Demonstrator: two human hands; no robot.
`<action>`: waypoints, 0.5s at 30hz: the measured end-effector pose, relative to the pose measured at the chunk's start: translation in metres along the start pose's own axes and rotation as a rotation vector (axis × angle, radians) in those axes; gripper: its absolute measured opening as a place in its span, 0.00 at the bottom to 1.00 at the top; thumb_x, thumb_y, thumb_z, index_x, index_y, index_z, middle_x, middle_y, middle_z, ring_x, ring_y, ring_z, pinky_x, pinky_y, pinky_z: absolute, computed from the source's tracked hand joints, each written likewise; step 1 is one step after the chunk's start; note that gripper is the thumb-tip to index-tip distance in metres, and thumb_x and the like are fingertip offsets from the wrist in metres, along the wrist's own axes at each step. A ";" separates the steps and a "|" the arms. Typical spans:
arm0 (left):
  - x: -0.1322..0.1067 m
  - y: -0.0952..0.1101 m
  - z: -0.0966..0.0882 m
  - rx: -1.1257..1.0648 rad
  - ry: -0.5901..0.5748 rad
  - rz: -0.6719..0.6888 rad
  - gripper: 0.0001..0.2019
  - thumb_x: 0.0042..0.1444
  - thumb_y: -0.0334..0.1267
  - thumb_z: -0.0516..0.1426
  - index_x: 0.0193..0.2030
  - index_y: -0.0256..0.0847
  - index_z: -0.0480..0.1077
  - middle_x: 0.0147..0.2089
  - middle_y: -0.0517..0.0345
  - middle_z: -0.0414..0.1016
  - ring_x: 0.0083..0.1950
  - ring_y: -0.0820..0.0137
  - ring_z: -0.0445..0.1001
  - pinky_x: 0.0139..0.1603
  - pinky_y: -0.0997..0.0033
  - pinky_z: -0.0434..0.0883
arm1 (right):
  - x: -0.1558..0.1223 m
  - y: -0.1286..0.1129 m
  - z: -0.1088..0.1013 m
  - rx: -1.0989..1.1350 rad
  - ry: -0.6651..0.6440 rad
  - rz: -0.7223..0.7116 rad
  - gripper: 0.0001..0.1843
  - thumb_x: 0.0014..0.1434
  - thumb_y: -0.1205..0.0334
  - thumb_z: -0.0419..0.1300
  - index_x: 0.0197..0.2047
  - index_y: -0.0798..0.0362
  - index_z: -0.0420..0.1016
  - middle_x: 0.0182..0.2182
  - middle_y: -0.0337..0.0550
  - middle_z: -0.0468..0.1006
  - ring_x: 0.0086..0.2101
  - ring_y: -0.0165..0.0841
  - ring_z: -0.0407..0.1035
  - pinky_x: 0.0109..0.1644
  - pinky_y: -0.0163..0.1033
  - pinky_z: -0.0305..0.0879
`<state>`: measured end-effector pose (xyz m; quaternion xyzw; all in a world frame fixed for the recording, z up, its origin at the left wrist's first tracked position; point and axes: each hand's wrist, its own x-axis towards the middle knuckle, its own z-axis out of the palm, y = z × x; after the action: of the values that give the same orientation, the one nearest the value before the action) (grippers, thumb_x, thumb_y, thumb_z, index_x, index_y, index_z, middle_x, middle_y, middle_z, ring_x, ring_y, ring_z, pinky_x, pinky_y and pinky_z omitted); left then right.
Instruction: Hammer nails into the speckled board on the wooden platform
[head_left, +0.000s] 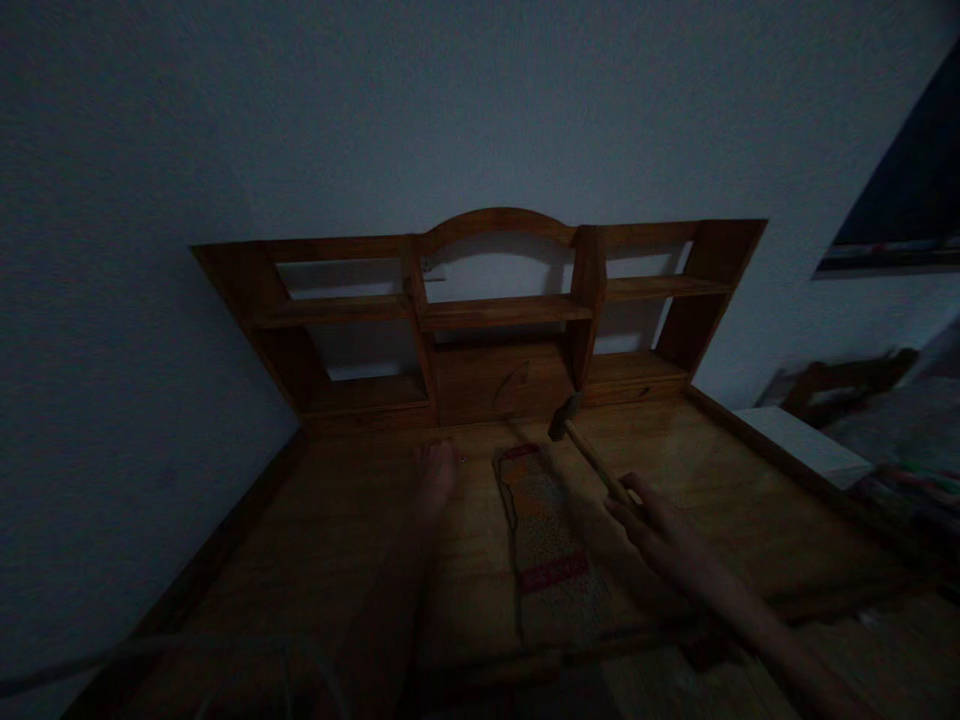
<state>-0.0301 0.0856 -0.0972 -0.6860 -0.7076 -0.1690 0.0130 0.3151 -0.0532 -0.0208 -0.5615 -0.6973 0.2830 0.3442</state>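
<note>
My right hand (649,520) grips a hammer (596,460) by its wooden handle. The dark metal head is raised above the wooden surface (322,520), pointing toward the shelf unit. My left hand (439,468) rests low over that surface, near the foot of the shelf unit, with its fingers curled together. Whatever is between those fingers is too small and dark to make out. Between the two hands lies a long patterned cloth or mat (547,520) with red bands.
A wooden shelf unit (506,312) with open compartments and an arched top stands against the pale wall (480,110). A raised wooden edge (780,465) runs along the right side. Beyond it are a white-topped piece (806,445) and a dark window (900,190). The light is dim.
</note>
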 end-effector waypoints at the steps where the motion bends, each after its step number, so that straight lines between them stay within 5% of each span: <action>1: -0.001 0.001 0.000 0.019 -0.001 0.012 0.11 0.60 0.36 0.51 0.40 0.34 0.72 0.43 0.42 0.74 0.48 0.55 0.70 0.53 0.52 0.59 | -0.001 -0.002 0.000 -0.002 0.001 0.002 0.16 0.62 0.48 0.51 0.45 0.50 0.65 0.36 0.45 0.79 0.36 0.38 0.75 0.36 0.37 0.67; 7: -0.004 0.004 -0.001 0.070 0.015 0.054 0.12 0.61 0.34 0.48 0.43 0.35 0.72 0.48 0.41 0.71 0.52 0.54 0.67 0.54 0.55 0.58 | -0.007 -0.013 -0.003 -0.027 0.011 0.031 0.17 0.62 0.48 0.52 0.47 0.51 0.68 0.38 0.48 0.80 0.38 0.40 0.75 0.36 0.37 0.69; 15: -0.004 0.001 -0.008 -0.020 -0.010 -0.026 0.13 0.62 0.33 0.46 0.40 0.35 0.71 0.43 0.45 0.74 0.46 0.59 0.70 0.48 0.62 0.62 | -0.007 -0.010 0.000 -0.038 0.038 0.012 0.19 0.61 0.47 0.53 0.48 0.51 0.70 0.38 0.48 0.80 0.39 0.41 0.75 0.38 0.39 0.70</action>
<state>-0.0305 0.0797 -0.0901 -0.6776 -0.7149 -0.1728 0.0003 0.3105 -0.0623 -0.0140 -0.5773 -0.6925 0.2612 0.3450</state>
